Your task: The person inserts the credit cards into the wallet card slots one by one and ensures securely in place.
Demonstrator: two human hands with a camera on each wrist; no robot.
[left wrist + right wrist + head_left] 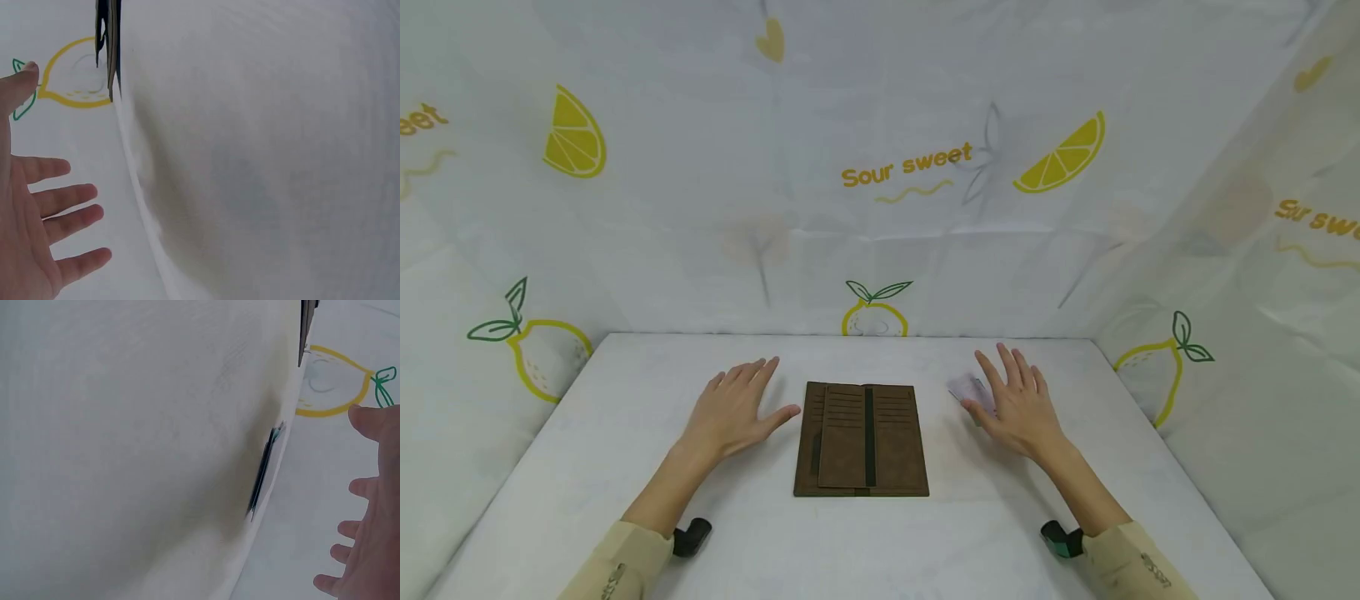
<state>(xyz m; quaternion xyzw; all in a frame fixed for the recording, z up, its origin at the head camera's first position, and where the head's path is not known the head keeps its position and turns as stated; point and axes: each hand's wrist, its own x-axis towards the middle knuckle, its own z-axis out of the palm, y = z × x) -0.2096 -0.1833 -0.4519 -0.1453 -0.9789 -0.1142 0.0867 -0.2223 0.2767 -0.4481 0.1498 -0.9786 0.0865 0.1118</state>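
Note:
A brown wallet (842, 454) lies unfolded on the white table, its rows of card slots facing up and a dark strip down the middle. To its left hovers my left hand (730, 412), fingers spread and thumb pointing at the wallet; the left wrist view shows this palm (28, 231) holding nothing. My right hand (1018, 408) is spread too, over a small stack of pale cards (964, 388) right of the wallet and partly covering it in the head view. Seen edge-on in the right wrist view, the stack (262, 472) lies on the table, apart from the fingers (359, 487).
The white table (865, 550) meets a white cloth backdrop (700, 250) printed with lemons at the rear, and cloth walls stand at both sides. A black wrist-worn device (692, 537) sits at the left sleeve, another (1062, 540) at the right.

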